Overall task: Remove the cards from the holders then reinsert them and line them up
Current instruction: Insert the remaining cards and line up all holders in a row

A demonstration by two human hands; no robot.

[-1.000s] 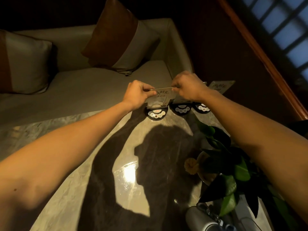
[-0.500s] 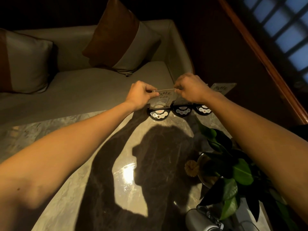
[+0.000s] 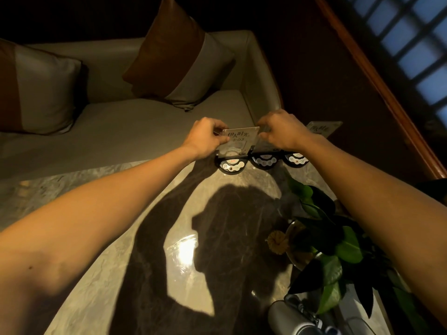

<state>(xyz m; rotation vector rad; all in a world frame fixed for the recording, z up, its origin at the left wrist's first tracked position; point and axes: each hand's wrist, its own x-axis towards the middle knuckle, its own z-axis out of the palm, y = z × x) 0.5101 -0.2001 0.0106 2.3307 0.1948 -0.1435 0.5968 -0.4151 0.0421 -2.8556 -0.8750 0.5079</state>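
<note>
Three round black holders stand in a row at the far edge of the marble table: the left holder [image 3: 231, 165], the middle holder [image 3: 265, 161] and the right holder [image 3: 296, 160]. A clear card [image 3: 239, 140] with printed characters stands upright over the left holder. My left hand [image 3: 205, 137] pinches its left edge. My right hand [image 3: 281, 132] grips the card's right side and hides the card of the middle holder. A third card [image 3: 323, 128] leans behind the right holder.
A potted green plant [image 3: 331, 240] stands at the right of the table [image 3: 101, 250]. A grey metal object [image 3: 290, 320] lies near the bottom right. Beyond the table is a beige sofa [image 3: 135, 126] with two cushions; a wooden rail runs at the right.
The card between my hands has tipped up to face me and sits squarer over the left holder. Both hands stay on its edges.
</note>
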